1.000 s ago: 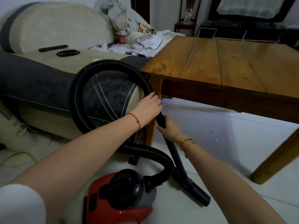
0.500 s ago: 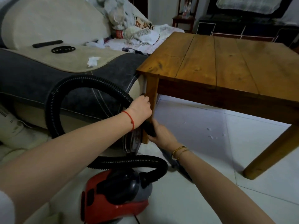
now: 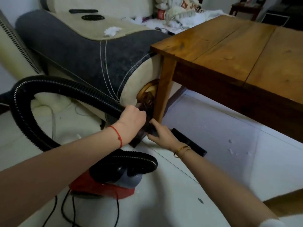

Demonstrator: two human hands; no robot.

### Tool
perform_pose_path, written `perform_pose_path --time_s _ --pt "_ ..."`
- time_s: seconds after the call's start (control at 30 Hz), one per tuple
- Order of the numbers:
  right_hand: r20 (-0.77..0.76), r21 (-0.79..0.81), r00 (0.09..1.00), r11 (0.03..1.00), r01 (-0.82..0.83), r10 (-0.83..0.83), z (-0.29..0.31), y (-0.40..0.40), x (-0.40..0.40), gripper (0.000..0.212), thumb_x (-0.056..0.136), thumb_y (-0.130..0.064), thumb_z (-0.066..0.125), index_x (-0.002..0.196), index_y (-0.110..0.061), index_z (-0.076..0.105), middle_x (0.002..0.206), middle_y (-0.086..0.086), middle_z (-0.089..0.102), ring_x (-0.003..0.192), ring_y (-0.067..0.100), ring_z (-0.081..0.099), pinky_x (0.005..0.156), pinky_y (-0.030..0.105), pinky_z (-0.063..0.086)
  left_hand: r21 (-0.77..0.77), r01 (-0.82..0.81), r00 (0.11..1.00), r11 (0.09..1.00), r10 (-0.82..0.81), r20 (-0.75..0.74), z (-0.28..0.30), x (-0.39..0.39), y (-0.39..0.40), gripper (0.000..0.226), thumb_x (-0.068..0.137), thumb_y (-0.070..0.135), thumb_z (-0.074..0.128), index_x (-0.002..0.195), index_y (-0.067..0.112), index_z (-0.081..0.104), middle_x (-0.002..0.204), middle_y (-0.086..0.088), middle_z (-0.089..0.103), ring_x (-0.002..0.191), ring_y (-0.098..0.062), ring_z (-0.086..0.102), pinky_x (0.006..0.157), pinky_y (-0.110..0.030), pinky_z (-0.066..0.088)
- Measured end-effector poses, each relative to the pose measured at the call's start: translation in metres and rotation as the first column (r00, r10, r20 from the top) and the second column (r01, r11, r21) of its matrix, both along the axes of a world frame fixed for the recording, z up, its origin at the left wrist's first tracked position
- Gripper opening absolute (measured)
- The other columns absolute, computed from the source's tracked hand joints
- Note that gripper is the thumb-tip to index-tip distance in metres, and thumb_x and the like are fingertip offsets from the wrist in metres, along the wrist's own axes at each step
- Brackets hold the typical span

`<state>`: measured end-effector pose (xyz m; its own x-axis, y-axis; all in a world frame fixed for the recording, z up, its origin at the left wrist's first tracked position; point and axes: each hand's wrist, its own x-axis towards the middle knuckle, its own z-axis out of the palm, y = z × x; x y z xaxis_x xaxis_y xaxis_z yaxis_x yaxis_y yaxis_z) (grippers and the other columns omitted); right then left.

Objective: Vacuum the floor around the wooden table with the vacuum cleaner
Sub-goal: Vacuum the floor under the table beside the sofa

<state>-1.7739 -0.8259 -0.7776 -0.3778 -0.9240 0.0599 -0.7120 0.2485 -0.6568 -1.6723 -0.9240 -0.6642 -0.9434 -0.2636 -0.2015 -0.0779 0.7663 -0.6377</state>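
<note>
One vacuum cleaner (image 3: 106, 182), red-bodied with a grey and black top, sits on the white tiled floor (image 3: 213, 133) at near centre, just left of the wooden table (image 3: 229, 51). Its black ribbed hose (image 3: 54, 86) rises from the body, loops out to the left and arches back toward the table's near-left leg (image 3: 165, 86). The left hand (image 3: 132, 118), with a red string at the wrist, has its grip curled round the hose end where it meets the rigid tube. The right hand (image 3: 159, 134), wearing gold bracelets, holds the dark tube just below, fingers wrapped narrowly about it. The black floor nozzle (image 3: 188, 142) lies on the tiles just right of the right wrist, under the near edge of the tabletop. A black power cord (image 3: 65, 208) trails over the floor at near left. Several small white scraps (image 3: 231, 150) lie on the tiles beneath the table, and one dark speck (image 3: 200, 200) nearer. One grey and cream sofa (image 3: 85, 51) stands at far left, touching the table leg; on it are one black remote (image 3: 83, 11), one black oval item (image 3: 93, 17), one white tuft (image 3: 112, 30) and a heap of cloth (image 3: 177, 12) farther back. A cream slatted appliance (image 3: 14, 46) stands at the left edge.
</note>
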Motion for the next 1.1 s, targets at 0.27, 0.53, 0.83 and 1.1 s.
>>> perform_pose_path --time_s 0.27,0.53,0.83,1.1 --pt "-0.004 -0.095 0.991 0.987 -0.131 0.131 -0.031 -0.001 0.007 0.016 0.085 -0.018 0.06 0.096 -0.013 0.049 0.091 0.004 0.056 0.081 0.017 0.053 0.07 0.036 0.046 0.065 -0.242 0.97 0.968 0.24 0.026 -0.007 0.022 0.016 0.023 0.094 0.02 0.049 0.115 0.018 0.06 0.114 0.0 0.063 0.105 -0.02 0.061 0.073 -0.03 0.042" --pt "0.018 -0.212 0.966 0.945 -0.249 0.258 -0.044 0.026 0.011 0.016 0.081 -0.014 0.059 0.091 -0.017 0.047 0.083 -0.005 0.05 0.076 0.011 0.046 0.064 0.026 0.036 0.212 -0.519 0.851 0.828 0.478 0.218 0.03 0.041 0.049 0.035 0.082 0.052 0.06 0.105 0.025 0.058 0.076 0.005 0.051 0.083 -0.02 0.057 0.067 -0.029 0.042" --pt "0.006 -0.191 0.96 0.943 -0.272 0.279 -0.047 0.055 0.005 0.017 0.077 -0.015 0.06 0.088 -0.018 0.048 0.081 -0.003 0.053 0.075 0.012 0.048 0.064 0.029 0.04 0.117 -0.358 0.934 0.926 0.355 0.042 0.015 0.06 0.1 0.038 0.089 0.048 0.052 0.112 0.017 0.06 0.11 -0.004 0.064 0.101 -0.026 0.062 0.075 -0.032 0.044" --pt "-0.112 -0.156 0.96 0.95 -0.27 0.255 -0.055 0.065 0.009 0.019 0.076 -0.024 0.063 0.09 -0.024 0.05 0.084 -0.006 0.054 0.081 0.013 0.05 0.069 0.03 0.042 0.167 -0.419 0.9 0.893 0.432 -0.051 -0.021 0.061 0.122 0.036 0.09 0.043 0.056 0.114 0.017 0.057 0.112 -0.004 0.063 0.103 -0.024 0.062 0.07 -0.03 0.035"
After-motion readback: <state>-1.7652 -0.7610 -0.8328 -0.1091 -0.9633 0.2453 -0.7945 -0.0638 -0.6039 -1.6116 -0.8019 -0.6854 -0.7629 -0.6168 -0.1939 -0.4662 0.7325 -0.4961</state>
